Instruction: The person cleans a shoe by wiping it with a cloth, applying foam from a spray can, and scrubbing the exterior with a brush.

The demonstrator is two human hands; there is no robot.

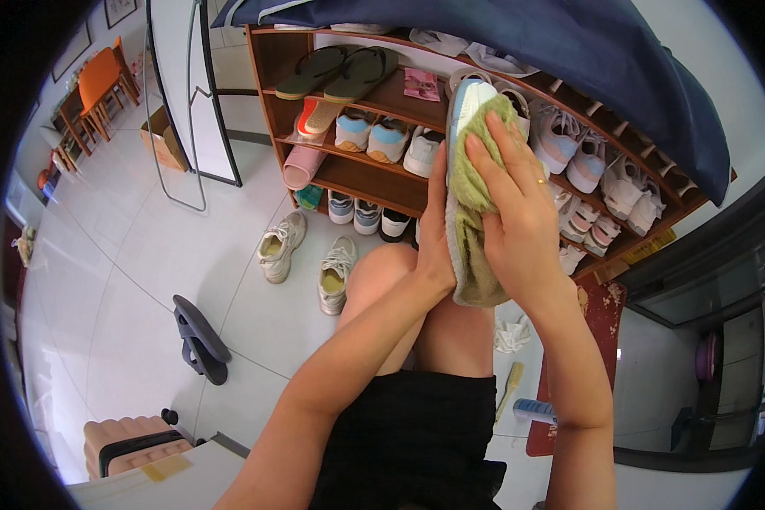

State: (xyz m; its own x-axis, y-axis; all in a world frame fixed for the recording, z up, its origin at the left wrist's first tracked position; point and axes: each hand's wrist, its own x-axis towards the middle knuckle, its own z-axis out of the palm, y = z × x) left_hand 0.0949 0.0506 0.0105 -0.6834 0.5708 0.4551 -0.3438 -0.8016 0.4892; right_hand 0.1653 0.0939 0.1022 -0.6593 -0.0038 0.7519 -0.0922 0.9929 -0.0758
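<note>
A white sneaker with light-blue trim [473,101] is held up above my knees, its toe pointing away from me. My left hand [435,239] grips it along the left side, and its fingers are partly hidden behind the shoe. With my right hand [521,210] I press a green plush cloth [478,175] against the shoe's upper; a ring is on one finger. The cloth covers most of the shoe, and its grey-edged end hangs down between my wrists.
Ahead stands a wooden shoe rack [373,175] full of shoes, under a dark-blue cover [548,44]. Cream sneakers [338,274] and grey slippers [201,338] lie on the floor. To the right are a brush [510,390], a blue can [534,410], crumpled tissue [512,334] and a red mat [602,325].
</note>
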